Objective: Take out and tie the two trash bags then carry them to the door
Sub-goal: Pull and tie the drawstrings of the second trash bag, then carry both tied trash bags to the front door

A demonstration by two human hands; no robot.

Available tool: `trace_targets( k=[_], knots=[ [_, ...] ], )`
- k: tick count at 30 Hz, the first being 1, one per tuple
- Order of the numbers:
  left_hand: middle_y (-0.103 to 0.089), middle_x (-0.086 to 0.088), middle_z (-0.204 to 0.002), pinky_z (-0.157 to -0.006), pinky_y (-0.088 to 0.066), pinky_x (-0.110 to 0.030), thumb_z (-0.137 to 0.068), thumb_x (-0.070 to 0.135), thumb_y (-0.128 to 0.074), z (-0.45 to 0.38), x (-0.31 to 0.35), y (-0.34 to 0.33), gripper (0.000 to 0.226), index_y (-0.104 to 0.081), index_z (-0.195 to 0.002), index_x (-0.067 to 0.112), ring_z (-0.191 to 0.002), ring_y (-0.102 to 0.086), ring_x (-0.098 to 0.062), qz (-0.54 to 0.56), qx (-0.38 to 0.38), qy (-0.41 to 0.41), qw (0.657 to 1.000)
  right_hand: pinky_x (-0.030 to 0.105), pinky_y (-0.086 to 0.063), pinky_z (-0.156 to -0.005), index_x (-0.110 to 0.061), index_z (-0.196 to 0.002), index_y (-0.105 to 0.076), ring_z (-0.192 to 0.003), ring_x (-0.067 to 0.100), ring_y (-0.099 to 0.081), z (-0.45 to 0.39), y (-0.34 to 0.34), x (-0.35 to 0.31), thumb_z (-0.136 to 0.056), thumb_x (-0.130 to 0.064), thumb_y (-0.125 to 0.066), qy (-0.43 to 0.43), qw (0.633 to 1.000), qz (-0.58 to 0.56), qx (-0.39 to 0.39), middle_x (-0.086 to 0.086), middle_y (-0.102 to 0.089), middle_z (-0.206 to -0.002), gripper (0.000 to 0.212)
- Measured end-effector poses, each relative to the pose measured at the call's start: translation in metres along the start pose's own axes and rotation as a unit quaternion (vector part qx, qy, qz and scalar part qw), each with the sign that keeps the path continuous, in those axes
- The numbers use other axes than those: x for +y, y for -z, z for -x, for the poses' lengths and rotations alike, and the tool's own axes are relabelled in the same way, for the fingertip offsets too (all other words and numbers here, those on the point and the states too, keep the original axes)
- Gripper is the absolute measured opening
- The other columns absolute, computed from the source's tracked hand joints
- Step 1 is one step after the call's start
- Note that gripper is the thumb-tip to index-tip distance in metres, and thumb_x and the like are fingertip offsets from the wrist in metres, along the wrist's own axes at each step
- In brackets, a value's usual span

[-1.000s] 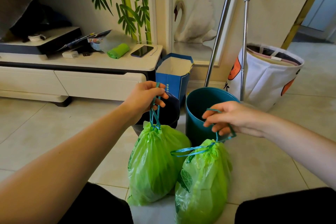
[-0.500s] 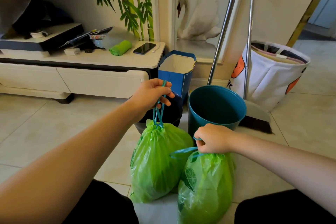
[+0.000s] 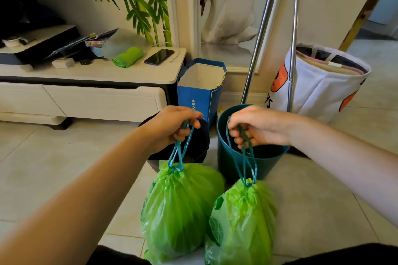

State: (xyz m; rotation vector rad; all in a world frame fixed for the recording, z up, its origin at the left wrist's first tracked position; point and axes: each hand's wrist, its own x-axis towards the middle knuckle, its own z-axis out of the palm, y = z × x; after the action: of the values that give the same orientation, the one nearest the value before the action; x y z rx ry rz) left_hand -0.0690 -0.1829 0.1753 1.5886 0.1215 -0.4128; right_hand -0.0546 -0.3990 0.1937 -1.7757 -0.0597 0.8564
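Two green trash bags hang side by side in front of me, each cinched shut by a blue drawstring. My left hand grips the drawstring loops of the left bag. My right hand grips the drawstring of the right bag, its loops pulled taut. Behind the hands stand a teal bin with no bag in it and a dark bin, mostly hidden by my left hand and the left bag.
A white TV cabinet with a phone and a green roll stands at the left. A blue paper bag, two leaning metal poles and a white fabric basket line the wall. A doorway opens at the far right.
My right hand has risen from the top of the right bag, pulling its drawstring tight and closing the bag's mouth. The left hand keeps its hold on the left bag.
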Motion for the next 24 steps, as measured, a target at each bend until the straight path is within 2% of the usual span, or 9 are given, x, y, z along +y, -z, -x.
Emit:
trace_targets(
  k=[5,7,11,14,17,21,24],
  knots=[
    [-0.051,0.002,-0.064,-0.034,-0.018,-0.014,-0.095,0.02,-0.052,-0.047,0.0,-0.004,0.018,-0.064,-0.098,0.008,-0.04,-0.024,-0.004,0.05,-0.06,0.083,0.993,0.033,-0.056,-0.064,-0.01,-0.077,-0.056,-0.056,0.018,-0.057,-0.04,0.028,-0.006,-0.088,-0.014,-0.056,-0.053,0.998,-0.016,-0.041,0.005,-0.057,-0.065,0.011],
    [-0.049,0.002,-0.06,-0.033,-0.02,-0.013,-0.096,0.024,-0.05,-0.068,0.002,-0.004,0.021,-0.064,-0.096,0.008,-0.038,-0.027,-0.005,0.016,-0.097,0.126,0.987,0.033,-0.058,-0.062,-0.007,-0.081,-0.057,-0.057,0.019,-0.061,-0.056,0.038,-0.007,-0.089,-0.014,-0.058,-0.082,0.995,-0.005,-0.053,0.008,-0.059,-0.067,0.011],
    [-0.038,0.002,-0.052,-0.036,-0.022,-0.015,-0.095,0.032,-0.051,-0.094,0.01,-0.005,0.027,-0.066,-0.098,0.009,-0.04,-0.029,-0.007,-0.111,-0.186,0.213,0.953,0.039,-0.06,-0.07,-0.002,-0.086,-0.056,-0.064,0.025,-0.066,-0.072,0.054,-0.01,-0.091,-0.012,-0.052,-0.163,0.978,0.044,-0.124,0.012,-0.064,-0.073,0.012],
    [-0.039,0.002,-0.052,-0.039,-0.024,-0.016,-0.09,0.034,-0.055,-0.098,0.021,-0.007,0.028,-0.066,-0.098,0.009,-0.042,-0.033,-0.008,-0.127,-0.225,0.248,0.934,0.037,-0.06,-0.071,-0.001,-0.087,-0.056,-0.07,0.027,-0.069,-0.067,0.06,-0.013,-0.092,-0.011,-0.05,-0.209,0.961,0.063,-0.172,0.015,-0.065,-0.077,0.013],
    [-0.042,-0.001,-0.056,-0.045,-0.032,-0.019,-0.094,0.029,-0.053,-0.089,0.034,-0.015,0.026,-0.064,-0.101,0.006,-0.047,-0.037,-0.011,-0.115,-0.241,0.273,0.924,0.04,-0.058,-0.079,-0.001,-0.086,-0.056,-0.075,0.03,-0.068,-0.051,0.066,-0.014,-0.091,-0.009,-0.051,-0.23,0.955,0.033,-0.184,0.016,-0.067,-0.079,0.011],
    [-0.028,0.001,-0.05,-0.043,-0.026,-0.022,-0.095,0.026,-0.051,-0.069,0.035,-0.031,0.025,-0.062,-0.1,0.004,-0.046,-0.025,-0.013,-0.08,-0.231,0.335,0.91,0.033,-0.056,-0.066,-0.006,-0.084,-0.053,-0.07,0.024,-0.066,-0.015,0.068,-0.008,-0.091,-0.01,-0.048,-0.259,0.943,-0.011,-0.211,0.01,-0.067,-0.075,0.01],
    [-0.031,0.0,-0.051,-0.043,-0.028,-0.024,-0.094,0.026,-0.055,-0.039,0.038,-0.053,0.02,-0.06,-0.103,0.009,-0.044,-0.028,-0.014,-0.053,-0.193,0.414,0.888,0.032,-0.052,-0.064,-0.009,-0.081,-0.052,-0.064,0.02,-0.064,0.031,0.069,-0.005,-0.092,-0.013,-0.05,-0.294,0.933,-0.061,-0.2,0.007,-0.067,-0.068,0.012]
  ],
)
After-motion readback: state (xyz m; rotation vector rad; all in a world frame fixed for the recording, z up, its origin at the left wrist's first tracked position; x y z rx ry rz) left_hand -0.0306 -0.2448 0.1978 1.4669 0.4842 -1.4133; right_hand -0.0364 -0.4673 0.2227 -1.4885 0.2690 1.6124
